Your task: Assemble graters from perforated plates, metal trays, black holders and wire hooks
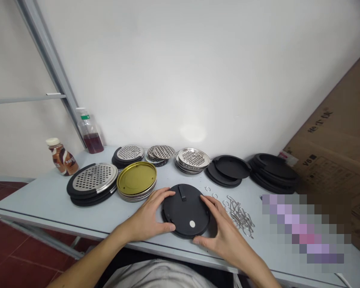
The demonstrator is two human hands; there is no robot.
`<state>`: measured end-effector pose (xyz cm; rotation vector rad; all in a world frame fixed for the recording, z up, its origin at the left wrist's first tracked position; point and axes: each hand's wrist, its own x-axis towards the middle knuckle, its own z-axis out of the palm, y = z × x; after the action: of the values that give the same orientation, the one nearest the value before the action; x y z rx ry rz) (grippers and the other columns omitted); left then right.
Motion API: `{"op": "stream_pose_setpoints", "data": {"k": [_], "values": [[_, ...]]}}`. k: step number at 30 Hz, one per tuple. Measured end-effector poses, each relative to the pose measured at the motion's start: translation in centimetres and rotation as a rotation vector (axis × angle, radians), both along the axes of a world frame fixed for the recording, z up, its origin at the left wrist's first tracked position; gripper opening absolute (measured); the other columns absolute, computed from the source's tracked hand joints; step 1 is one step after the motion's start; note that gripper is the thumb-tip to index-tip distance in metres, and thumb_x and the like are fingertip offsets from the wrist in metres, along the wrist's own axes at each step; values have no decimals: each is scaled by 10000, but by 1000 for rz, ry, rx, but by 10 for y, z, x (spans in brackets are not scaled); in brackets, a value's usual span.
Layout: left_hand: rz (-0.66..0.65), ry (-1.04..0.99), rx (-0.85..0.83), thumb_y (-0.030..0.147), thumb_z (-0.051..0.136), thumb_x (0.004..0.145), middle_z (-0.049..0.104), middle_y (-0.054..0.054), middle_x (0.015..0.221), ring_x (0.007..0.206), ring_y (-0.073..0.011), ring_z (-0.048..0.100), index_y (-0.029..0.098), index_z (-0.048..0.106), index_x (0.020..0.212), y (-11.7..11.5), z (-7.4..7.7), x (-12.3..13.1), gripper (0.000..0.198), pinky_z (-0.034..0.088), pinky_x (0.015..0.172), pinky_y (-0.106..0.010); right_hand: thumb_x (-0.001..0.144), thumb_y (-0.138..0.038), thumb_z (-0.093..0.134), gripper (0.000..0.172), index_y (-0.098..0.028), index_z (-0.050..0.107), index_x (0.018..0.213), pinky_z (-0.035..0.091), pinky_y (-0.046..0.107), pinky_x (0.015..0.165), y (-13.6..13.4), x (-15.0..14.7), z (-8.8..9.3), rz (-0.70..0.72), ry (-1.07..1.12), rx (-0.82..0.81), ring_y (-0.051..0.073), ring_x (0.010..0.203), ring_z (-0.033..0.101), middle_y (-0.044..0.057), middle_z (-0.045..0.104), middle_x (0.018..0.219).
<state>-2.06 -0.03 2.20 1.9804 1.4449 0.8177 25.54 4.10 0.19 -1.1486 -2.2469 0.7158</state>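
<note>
Near the table's front edge, both hands grip a round black plastic disc (183,208) with a small raised tab near its far rim and a white dot on its face. My left hand (150,218) is curled round its left rim, and my right hand (219,226) holds its right rim. Beyond my left hand stands a stack of round metal plates (137,179), gold-coloured on top. To the right of my right hand lies a loose pile of metal wire rings (239,216). The underside of the disc is hidden.
Along the wall stand black-rimmed grater discs (94,180), loose grater plates (163,152), stacked grater plates (193,159), and black discs (231,170) beside a darker stack (273,172). A drink bottle (62,158) and a pump bottle (91,136) are left; a cardboard box (333,160) right.
</note>
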Motion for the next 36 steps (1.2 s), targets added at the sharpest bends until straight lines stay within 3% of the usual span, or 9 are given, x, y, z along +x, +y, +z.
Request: {"op": "stream_pose_setpoints", "data": {"k": [4, 8, 18, 36], "values": [[-9, 13, 1, 287, 756, 765, 323, -71, 1559, 1429, -313, 321, 315, 426, 1423, -1, 0, 0, 737, 269, 1183, -478, 714, -428, 772, 874, -297, 346, 1465, 387, 437, 1121, -1, -1, 0, -14, -26, -12, 307, 1363, 406, 103, 302, 1490], [-17, 10, -6, 226, 710, 789, 318, -60, 1562, 1426, -303, 332, 322, 463, 1386, -3, 4, 0, 653, 270, 1181, -470, 692, -443, 788, 765, -264, 469, 1364, 383, 431, 1123, -2, -2, 0, -32, -54, -4, 315, 1393, 354, 117, 275, 1480], [-42, -33, 62, 122, 591, 857, 426, -38, 1505, 1392, -234, 395, 311, 551, 1304, -1, 4, -1, 487, 294, 1175, -413, 724, -457, 764, 735, -304, 462, 1376, 440, 429, 1070, -5, -3, 4, -27, -63, -25, 305, 1322, 436, 111, 278, 1444], [-10, -31, 65, 173, 618, 867, 467, -30, 1475, 1357, -251, 436, 314, 630, 1212, -1, 3, 1, 373, 323, 1159, -461, 753, -477, 755, 656, -283, 523, 1335, 435, 434, 1075, -5, -1, 3, -5, -43, 40, 292, 1293, 471, 122, 347, 1402]]}}
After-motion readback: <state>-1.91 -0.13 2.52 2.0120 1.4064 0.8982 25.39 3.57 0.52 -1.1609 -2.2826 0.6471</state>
